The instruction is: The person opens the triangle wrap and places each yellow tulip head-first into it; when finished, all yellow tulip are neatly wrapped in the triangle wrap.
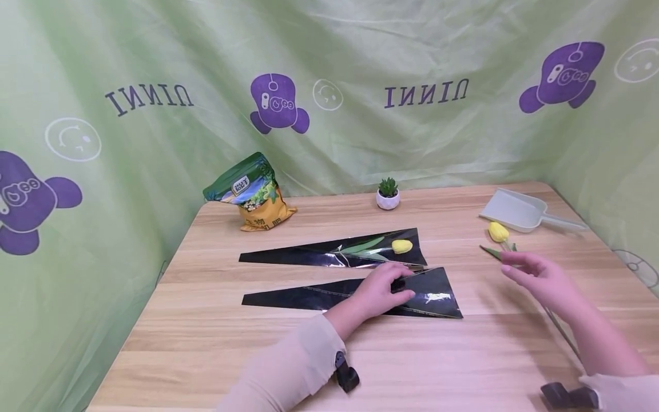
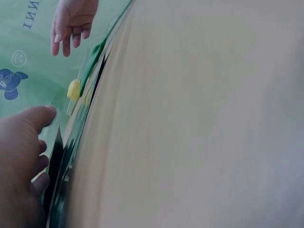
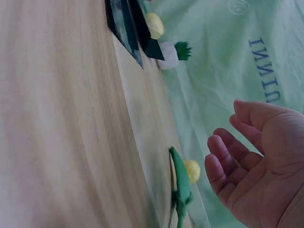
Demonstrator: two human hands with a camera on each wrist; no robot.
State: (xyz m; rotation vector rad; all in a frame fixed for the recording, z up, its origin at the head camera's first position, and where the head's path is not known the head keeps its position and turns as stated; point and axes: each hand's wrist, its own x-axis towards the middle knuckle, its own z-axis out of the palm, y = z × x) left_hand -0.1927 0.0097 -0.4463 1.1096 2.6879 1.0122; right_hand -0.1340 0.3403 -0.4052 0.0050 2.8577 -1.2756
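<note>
In the head view my left hand (image 1: pixel 382 289) rests over the nearer black flower sleeve (image 1: pixel 437 292), its thumb and fingers apart. The left wrist view shows that hand's thumb (image 2: pixel 38 116) spread away from its fingers at the sleeve. My right hand (image 1: pixel 540 280) holds nothing and hovers over a loose yellow tulip (image 1: pixel 497 232), partly hiding its leaves and stem; its fingers are loosely bent in the right wrist view. Farther back, a second black sleeve (image 1: pixel 288 255) lies flat with another yellow tulip (image 1: pixel 402 246) inside, its green leaves showing through the clear front.
A grey dustpan (image 1: pixel 515 210) lies at the back right of the wooden table (image 1: pixel 170 349). A small potted succulent (image 1: pixel 388 194) stands at the back middle. The green and yellow fertilizer bag (image 1: pixel 257 197) stands back left. A green printed curtain (image 1: pixel 355 51) surrounds the table.
</note>
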